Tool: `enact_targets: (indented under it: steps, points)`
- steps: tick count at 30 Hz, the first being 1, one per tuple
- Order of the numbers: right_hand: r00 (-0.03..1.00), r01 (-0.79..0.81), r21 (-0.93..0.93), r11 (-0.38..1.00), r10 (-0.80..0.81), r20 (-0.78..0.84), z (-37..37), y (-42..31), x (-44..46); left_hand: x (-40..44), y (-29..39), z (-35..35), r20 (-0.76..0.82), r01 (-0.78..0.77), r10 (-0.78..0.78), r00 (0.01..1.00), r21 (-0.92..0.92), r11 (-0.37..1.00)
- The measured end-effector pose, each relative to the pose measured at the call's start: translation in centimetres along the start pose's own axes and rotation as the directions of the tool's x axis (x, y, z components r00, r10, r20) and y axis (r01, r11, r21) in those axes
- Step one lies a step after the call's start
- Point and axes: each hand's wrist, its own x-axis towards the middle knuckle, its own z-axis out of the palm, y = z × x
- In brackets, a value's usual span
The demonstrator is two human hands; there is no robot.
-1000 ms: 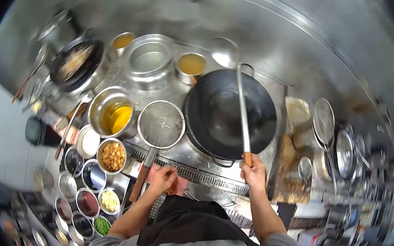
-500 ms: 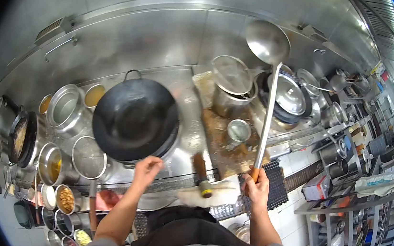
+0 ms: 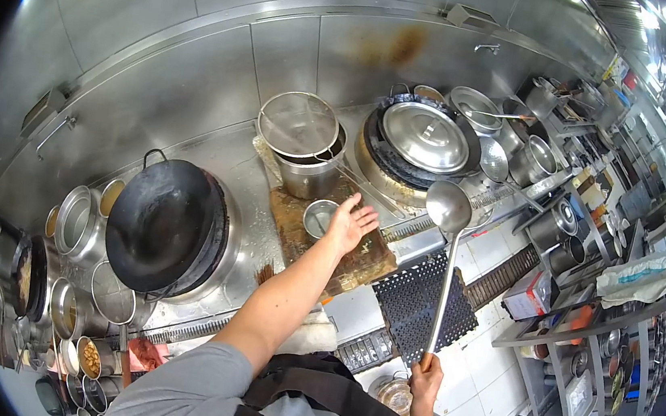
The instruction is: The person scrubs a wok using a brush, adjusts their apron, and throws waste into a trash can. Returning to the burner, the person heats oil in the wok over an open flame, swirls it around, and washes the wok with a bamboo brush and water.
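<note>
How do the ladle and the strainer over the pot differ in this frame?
The ladle has a solid bowl; the strainer has mesh. The ladle's head looks smaller than the strainer's. The right hand grips the ladle, while the strainer lies over the pot with no hand on it. Both have round heads.

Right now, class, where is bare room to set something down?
Bare steel counter lies between the round black wok and the stained brown wooden board. Crowded: around the round mesh strainer on the cylindrical steel pot and small metal bowl by the left hand.
</note>
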Motion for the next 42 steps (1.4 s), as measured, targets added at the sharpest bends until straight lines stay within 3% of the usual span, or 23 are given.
enact_targets:
  steps: [1,3,5,7,9,11,13,16,18,19,22,23,25,26,28,29,32,35,40,42]
  points:
    - [1.000,-0.004,0.011,1.000,0.004,0.002,0.2,-0.5,0.1,0.5,0.3,0.5,-0.002,0.003,-0.003,1.000,0.002,1.000]
    - [0.999,0.031,-0.010,0.999,-0.031,0.041,0.5,-2.1,1.0,0.9,1.6,0.7,0.160,0.045,-0.050,0.986,0.040,0.998]
    - [0.991,0.083,-0.034,0.996,-0.079,0.107,1.3,-4.1,2.8,-1.6,3.6,1.7,0.055,-0.055,0.050,0.997,0.089,0.995]
    - [0.950,0.310,-0.181,0.933,-0.296,0.102,2.5,-5.8,5.6,-4.0,6.9,1.3,0.079,-0.151,0.143,0.987,0.103,0.983]
    - [0.895,0.442,-0.296,0.847,-0.397,0.202,3.7,-9.3,8.6,-5.7,10.2,0.5,0.039,-0.211,0.208,0.977,0.222,0.952]
    - [0.807,0.590,-0.294,0.752,-0.536,0.250,5.2,-14.1,11.4,-9.5,13.3,-0.1,-0.019,-0.295,0.306,0.952,0.211,0.932]
    - [0.716,0.698,-0.288,0.656,-0.631,0.298,6.5,-16.8,15.5,-13.1,16.3,-3.1,0.056,-0.315,0.310,0.949,0.151,0.937]
    - [0.654,0.756,-0.372,0.538,-0.648,0.391,7.8,-21.7,16.9,-21.5,17.7,-6.5,-0.038,-0.348,0.397,0.917,0.408,0.844]
    - [0.632,0.773,-0.402,0.491,-0.655,0.415,8.4,-24.3,17.0,-26.4,17.1,-9.3,-0.162,-0.359,0.447,0.880,0.391,0.848]
    - [0.612,0.785,-0.458,0.417,-0.637,0.469,8.4,-24.7,18.5,-28.4,16.7,-11.1,-0.127,-0.411,0.495,0.860,0.402,0.818]
    - [0.362,0.910,-0.390,0.143,-0.735,0.573,9.2,-29.2,17.9,-33.7,15.6,-14.7,-0.227,-0.490,0.609,0.760,0.415,0.766]
    - [0.356,0.911,-0.390,0.134,-0.735,0.577,10.1,-30.2,18.0,-34.9,14.9,-15.2,-0.278,-0.506,0.663,0.695,0.465,0.726]
    - [0.377,0.871,-0.492,-0.009,-0.631,0.679,12.2,-32.1,18.3,-36.4,13.7,-17.4,-0.318,-0.573,0.718,0.619,0.442,0.690]
    - [0.338,0.882,-0.468,-0.055,-0.619,0.709,13.5,-33.0,18.6,-36.9,13.1,-18.4,-0.325,-0.573,0.713,0.621,0.433,0.696]
    - [0.326,0.866,-0.484,-0.125,-0.593,0.736,16.0,-34.2,19.3,-37.5,12.4,-20.2,-0.331,-0.667,0.793,0.511,0.430,0.609]
    - [0.317,0.849,-0.495,-0.186,-0.570,0.758,17.3,-35.0,19.4,-37.8,12.3,-20.7,-0.337,-0.670,0.795,0.505,0.427,0.607]
    - [0.388,0.814,-0.538,-0.222,-0.481,0.786,20.0,-38.3,18.5,-39.0,11.9,-22.0,-0.350,-0.711,0.833,0.429,0.438,0.550]
    - [0.342,0.686,-0.531,-0.496,-0.425,0.838,22.1,-40.5,19.5,-40.2,11.7,-23.3,-0.372,-0.744,0.842,0.392,0.409,0.527]
    - [0.108,0.608,-0.456,-0.649,-0.502,0.858,23.9,-40.3,19.5,-42.0,12.3,-25.1,-0.418,-0.743,0.836,0.356,0.416,0.525]
    - [0.282,0.659,-0.519,-0.545,-0.460,0.842,24.1,-40.7,17.4,-42.5,12.8,-25.8,-0.407,-0.737,0.840,0.359,0.429,0.522]
